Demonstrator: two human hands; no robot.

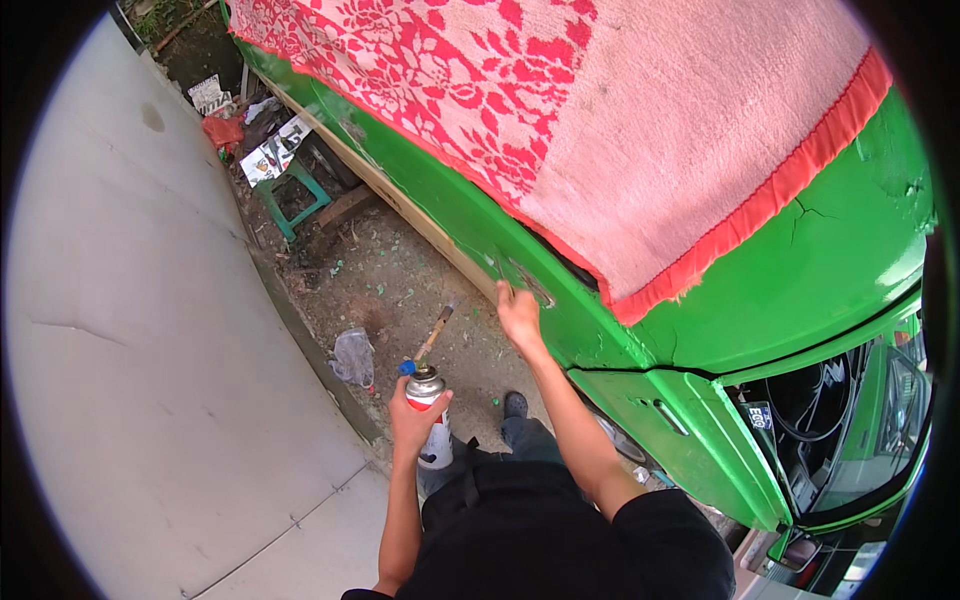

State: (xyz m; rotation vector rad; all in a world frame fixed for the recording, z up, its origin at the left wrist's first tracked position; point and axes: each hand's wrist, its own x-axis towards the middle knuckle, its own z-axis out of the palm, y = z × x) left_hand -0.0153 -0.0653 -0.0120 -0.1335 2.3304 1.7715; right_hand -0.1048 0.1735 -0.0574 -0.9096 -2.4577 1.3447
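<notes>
My left hand (412,422) is wrapped round the canister of a blowtorch (436,443), white and red with a blue knob. Its burner tube (435,333) slants up and away, toward the side of a green vehicle (700,415); no flame can be made out. Close to the vehicle's side, my right hand (518,318) is closed round a small thin tool, perhaps a scraper, mostly hidden by the fingers. Beside that hand is a bare, scraped patch (532,284) in the green paint.
A pink and red floral blanket (690,130) covers part of the vehicle. Along the left runs a pale wall (130,300). A green plastic stool (293,197), a crumpled plastic bag (352,357) and green paint flakes lie on the dirt ground (390,265). The vehicle's open window (820,420) is at right.
</notes>
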